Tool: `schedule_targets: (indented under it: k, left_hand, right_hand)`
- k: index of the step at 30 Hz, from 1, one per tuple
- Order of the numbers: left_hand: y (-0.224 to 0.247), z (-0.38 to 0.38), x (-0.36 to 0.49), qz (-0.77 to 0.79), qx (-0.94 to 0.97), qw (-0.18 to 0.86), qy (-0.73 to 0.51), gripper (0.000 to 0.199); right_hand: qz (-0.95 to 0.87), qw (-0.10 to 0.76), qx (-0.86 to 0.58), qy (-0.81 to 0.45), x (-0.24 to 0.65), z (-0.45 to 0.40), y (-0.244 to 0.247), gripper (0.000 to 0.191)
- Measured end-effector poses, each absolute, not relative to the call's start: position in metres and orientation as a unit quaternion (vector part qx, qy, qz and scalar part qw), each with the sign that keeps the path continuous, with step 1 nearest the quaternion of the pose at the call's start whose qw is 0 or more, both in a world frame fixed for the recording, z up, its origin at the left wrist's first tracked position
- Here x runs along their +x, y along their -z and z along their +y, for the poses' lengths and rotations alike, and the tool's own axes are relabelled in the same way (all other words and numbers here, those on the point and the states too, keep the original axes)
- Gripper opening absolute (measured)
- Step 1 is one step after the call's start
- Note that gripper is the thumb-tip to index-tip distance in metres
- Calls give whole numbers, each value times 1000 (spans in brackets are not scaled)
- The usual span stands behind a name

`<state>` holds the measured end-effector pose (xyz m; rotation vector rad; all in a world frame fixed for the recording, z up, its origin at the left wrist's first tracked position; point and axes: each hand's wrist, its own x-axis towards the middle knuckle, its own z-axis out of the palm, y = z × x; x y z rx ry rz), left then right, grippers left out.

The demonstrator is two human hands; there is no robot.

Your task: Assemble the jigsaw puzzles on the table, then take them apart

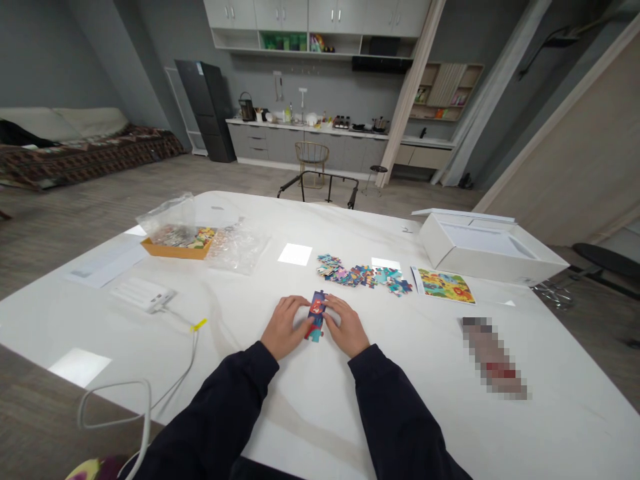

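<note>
A short upright strip of joined jigsaw puzzle pieces (316, 309), dark blue, red and teal, lies on the white table (400, 400) in front of me. My left hand (284, 327) grips its left edge, with thumb and fingertips on the pieces. From the other side my right hand (349, 327) presses its fingertips on the upper right edge, thumb close to the strip. Just beyond my hands, a loose heap of puzzle pieces (350, 275) spreads to the right. A colourful picture card (445, 285) lies at the heap's right end.
An open white box (440, 247) stands at the far right. On the left are an orange tray (177, 251) of puzzle pieces, crumpled clear plastic (237, 248) and a white power block (143, 295) with its cable (193, 353). A pixelated object (493, 360) lies at right.
</note>
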<state>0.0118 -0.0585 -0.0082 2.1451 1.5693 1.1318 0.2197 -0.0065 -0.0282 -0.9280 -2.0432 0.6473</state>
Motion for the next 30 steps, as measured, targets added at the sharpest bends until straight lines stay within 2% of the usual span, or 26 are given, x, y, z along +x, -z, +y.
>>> schedule_targets:
  k: [6, 15, 20, 24, 27, 30]
  left_hand:
    - [21, 50, 5, 614, 643, 144, -435, 26]
    - [26, 141, 8, 602, 657, 182, -416, 36]
    - [30, 157, 2, 592, 660, 200, -417, 24]
    - [27, 156, 2, 579, 631, 242, -457, 32]
    - [14, 137, 5, 544, 606, 281, -508, 34]
    - [-7, 91, 12, 495, 649, 282, -504, 29]
  right_hand:
    - [-825, 359, -368, -237, 221, -8, 30, 32]
    - [-780, 412, -394, -257, 220, -8, 18, 37]
    - [-767, 416, -409, -267, 220, -8, 15, 35]
    - [-757, 423, -414, -277, 221, -7, 15, 32]
    - [-751, 431, -414, -281, 221, -6, 15, 30]
    - [-748, 437, -413, -281, 222, -5, 16, 30]
